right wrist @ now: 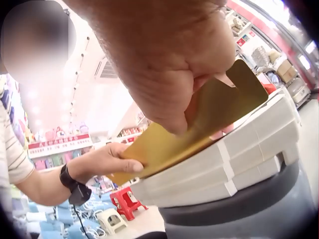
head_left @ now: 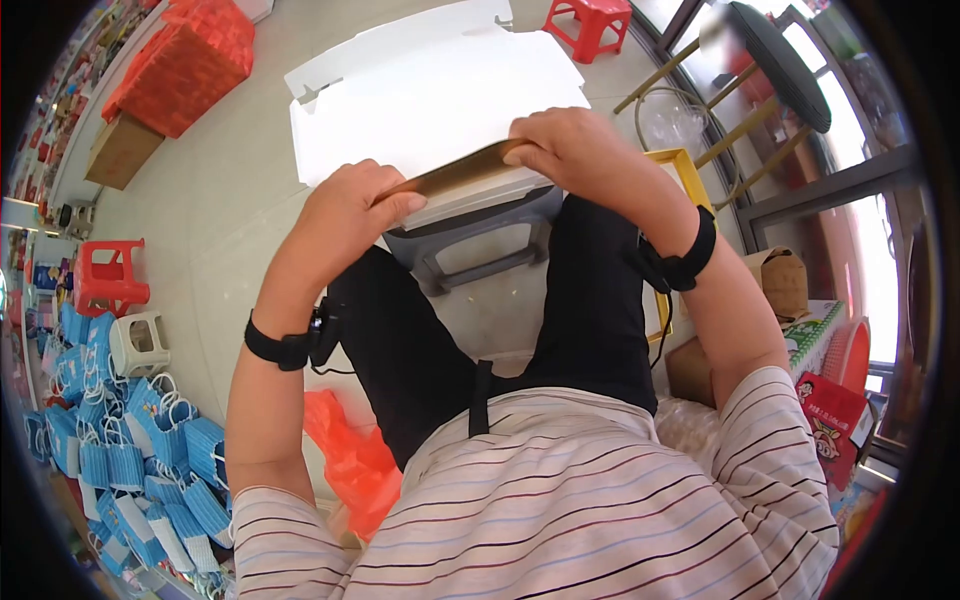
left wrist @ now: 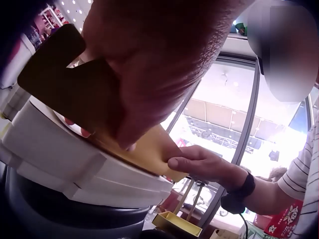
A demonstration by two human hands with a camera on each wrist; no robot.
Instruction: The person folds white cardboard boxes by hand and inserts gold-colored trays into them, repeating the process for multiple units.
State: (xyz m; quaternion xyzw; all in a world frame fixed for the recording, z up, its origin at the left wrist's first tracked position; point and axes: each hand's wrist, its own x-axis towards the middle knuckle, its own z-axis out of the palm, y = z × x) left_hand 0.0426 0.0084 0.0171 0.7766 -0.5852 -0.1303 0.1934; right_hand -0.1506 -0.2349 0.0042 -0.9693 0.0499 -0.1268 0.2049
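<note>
A large die-cut cardboard sheet, white inside and gold outside (head_left: 440, 85), lies over a grey plastic stool (head_left: 470, 240) between the person's knees. My left hand (head_left: 350, 205) grips its near flap, thumb on the gold face (right wrist: 164, 154) and fingers behind. Farther right along the same flap, my right hand (head_left: 575, 150) pinches it the same way. The flap stands raised between both hands. In the left wrist view, a notched tab (left wrist: 60, 69) sticks out past the left hand. Under the flap, a thick layered white stack (right wrist: 214, 169) rests on the stool top.
Red stools (head_left: 110, 275) stand at left and at the back. Blue handled bags (head_left: 140, 450) pile up at lower left, beside a small white stool (head_left: 140, 343). A yellow box (head_left: 675, 165) is by the right knee, near a dark-seated chair (head_left: 775, 65). An orange-red plastic bag (head_left: 350, 460) lies by the left leg.
</note>
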